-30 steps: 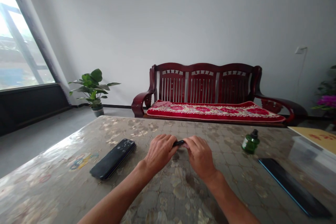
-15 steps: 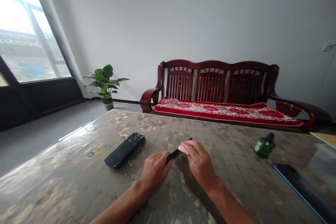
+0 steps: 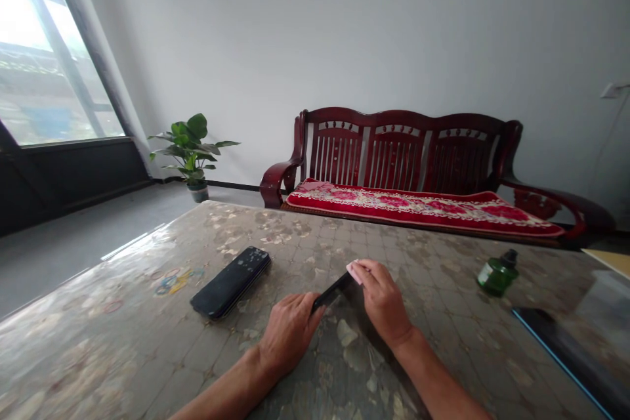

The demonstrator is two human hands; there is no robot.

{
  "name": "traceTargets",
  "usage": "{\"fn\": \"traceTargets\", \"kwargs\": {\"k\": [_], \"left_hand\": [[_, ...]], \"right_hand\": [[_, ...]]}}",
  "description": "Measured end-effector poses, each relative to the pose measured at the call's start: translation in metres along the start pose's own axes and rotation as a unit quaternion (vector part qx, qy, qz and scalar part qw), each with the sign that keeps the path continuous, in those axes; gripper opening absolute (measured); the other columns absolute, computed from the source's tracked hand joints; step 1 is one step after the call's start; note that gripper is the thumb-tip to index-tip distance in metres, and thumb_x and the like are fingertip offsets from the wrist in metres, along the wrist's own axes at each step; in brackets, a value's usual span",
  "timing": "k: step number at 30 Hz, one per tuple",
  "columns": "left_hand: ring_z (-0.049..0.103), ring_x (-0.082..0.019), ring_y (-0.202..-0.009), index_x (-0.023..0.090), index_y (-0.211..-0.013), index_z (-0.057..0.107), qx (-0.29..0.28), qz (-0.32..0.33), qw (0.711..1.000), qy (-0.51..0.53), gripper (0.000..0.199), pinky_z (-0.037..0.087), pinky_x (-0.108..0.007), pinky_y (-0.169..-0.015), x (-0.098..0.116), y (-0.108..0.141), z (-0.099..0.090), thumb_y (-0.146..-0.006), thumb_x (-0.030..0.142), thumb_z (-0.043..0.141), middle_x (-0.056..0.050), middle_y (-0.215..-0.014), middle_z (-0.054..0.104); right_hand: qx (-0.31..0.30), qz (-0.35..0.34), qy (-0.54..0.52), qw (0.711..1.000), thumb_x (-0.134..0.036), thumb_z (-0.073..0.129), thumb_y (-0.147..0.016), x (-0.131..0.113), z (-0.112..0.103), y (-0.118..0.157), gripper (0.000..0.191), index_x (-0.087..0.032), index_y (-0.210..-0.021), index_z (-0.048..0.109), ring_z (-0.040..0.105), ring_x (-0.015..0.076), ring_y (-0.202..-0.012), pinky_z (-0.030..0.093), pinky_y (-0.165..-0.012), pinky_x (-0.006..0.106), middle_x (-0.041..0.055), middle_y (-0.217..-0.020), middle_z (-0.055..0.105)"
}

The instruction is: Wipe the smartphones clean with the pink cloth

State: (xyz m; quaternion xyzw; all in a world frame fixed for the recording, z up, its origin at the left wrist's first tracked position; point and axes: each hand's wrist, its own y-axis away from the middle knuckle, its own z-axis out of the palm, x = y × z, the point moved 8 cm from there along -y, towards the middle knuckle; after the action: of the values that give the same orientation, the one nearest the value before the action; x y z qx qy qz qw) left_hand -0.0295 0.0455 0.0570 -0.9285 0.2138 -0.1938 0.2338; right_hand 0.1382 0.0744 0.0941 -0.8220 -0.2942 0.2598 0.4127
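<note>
Two hands at work over the patterned worktop (image 3: 162,341); entries run left to right. Potted plant (image 3: 194,144) on the floor by the window (image 3: 44,72). Coloured loops (image 3: 172,282) at the worktop's left part. Flat black case (image 3: 230,282), pale spots at its upper end, lying just beside the loops.

Left hand (image 3: 288,331): clamped on the near end of a slim black bar (image 3: 335,291), exact kind not readable edge-on. The bar slants up and right between the hands. Right hand (image 3: 386,298): fingers pinched on a pale pink wad (image 3: 355,273), cloth or tissue, at the bar's far end.

Change: half a second ago the wad sat partway along, bar tip showing past it; now it is at the tip, hands farther apart, more bar exposed. Judged: the wad has run the exposed length.

Behind, wooden settee (image 3: 401,117) with red floral cover (image 3: 394,200). Rightward, green bottle (image 3: 496,277), dark cap; then blue-edged black slab (image 3: 566,354), phone-like, partly out of view.
</note>
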Motion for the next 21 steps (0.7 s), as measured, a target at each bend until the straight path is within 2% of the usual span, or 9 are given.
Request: {"fn": "traceTargets", "kwargs": {"k": [3,8,10,14,16,18,21], "left_hand": [[0.071,-0.021,-0.075,0.022,-0.099,0.061,-0.002,0.009,1.000,-0.002,0.016,0.052,-0.029,-0.070,0.002,-0.001,0.002,-0.099,0.031,0.047,-0.003,-0.081,0.073],[0.071,-0.020,-0.074,0.022,-0.100,0.062,0.000,0.023,1.000,-0.006,0.020,0.052,-0.028,-0.069,0.005,-0.001,0.003,-0.100,0.032,0.045,-0.003,-0.082,0.073],[0.071,-0.020,-0.072,0.022,-0.101,0.062,0.006,0.033,0.999,-0.004,0.021,0.052,-0.028,-0.068,0.006,0.000,0.002,-0.101,0.033,0.045,-0.002,-0.081,0.073],[0.070,-0.020,-0.070,0.022,-0.102,0.063,0.009,0.047,0.999,0.000,0.023,0.052,-0.028,-0.067,0.006,0.001,0.000,-0.101,0.034,0.043,-0.002,-0.078,0.072],[0.070,-0.020,-0.069,0.022,-0.101,0.063,0.008,0.047,0.999,-0.002,0.024,0.052,-0.028,-0.066,0.005,0.001,0.002,-0.102,0.034,0.042,-0.002,-0.077,0.072],[0.070,-0.020,-0.070,0.021,-0.101,0.062,0.002,0.046,0.999,0.003,0.023,0.052,-0.028,-0.066,0.005,0.000,0.005,-0.102,0.034,0.043,-0.002,-0.078,0.072],[0.071,-0.021,-0.072,0.021,-0.101,0.062,-0.013,0.040,0.999,0.013,0.022,0.053,-0.029,-0.068,0.005,-0.001,0.010,-0.101,0.033,0.044,-0.002,-0.080,0.073]], "right_hand": [[0.011,0.003,-0.017,1.000,-0.016,0.043,-0.099,-0.005,-0.004,0.001,0.033,-0.025,-0.123,0.063,0.065,0.0186,-0.098,0.056,-0.087,0.034,0.0079,-0.105,0.067],[-0.051,-0.078,-0.052,0.994,-0.015,0.051,-0.096,-0.042,0.005,0.009,0.036,-0.026,-0.130,0.058,0.064,0.0189,-0.103,0.055,-0.090,0.034,0.0073,-0.112,0.068],[-0.060,-0.073,-0.039,0.995,-0.015,0.049,-0.097,-0.036,0.009,0.010,0.036,-0.026,-0.129,0.059,0.064,0.0194,-0.102,0.055,-0.090,0.036,0.0074,-0.111,0.068],[-0.031,-0.001,0.009,0.999,-0.015,0.045,-0.099,0.006,0.008,0.008,0.033,-0.025,-0.126,0.061,0.064,0.0198,-0.101,0.056,-0.089,0.038,0.0080,-0.106,0.066],[-0.014,0.019,0.022,0.999,-0.015,0.043,-0.099,0.019,0.004,0.009,0.033,-0.024,-0.126,0.061,0.063,0.0200,-0.101,0.056,-0.088,0.038,0.0084,-0.105,0.066],[-0.009,0.014,0.023,1.000,-0.016,0.045,-0.099,0.016,0.002,0.010,0.033,-0.025,-0.126,0.061,0.063,0.0200,-0.100,0.056,-0.088,0.037,0.0080,-0.105,0.066],[-0.029,-0.039,-0.002,0.999,-0.014,0.050,-0.097,-0.013,0.005,0.013,0.034,-0.024,-0.128,0.060,0.063,0.0197,-0.099,0.054,-0.088,0.035,0.0076,-0.106,0.066]]}}
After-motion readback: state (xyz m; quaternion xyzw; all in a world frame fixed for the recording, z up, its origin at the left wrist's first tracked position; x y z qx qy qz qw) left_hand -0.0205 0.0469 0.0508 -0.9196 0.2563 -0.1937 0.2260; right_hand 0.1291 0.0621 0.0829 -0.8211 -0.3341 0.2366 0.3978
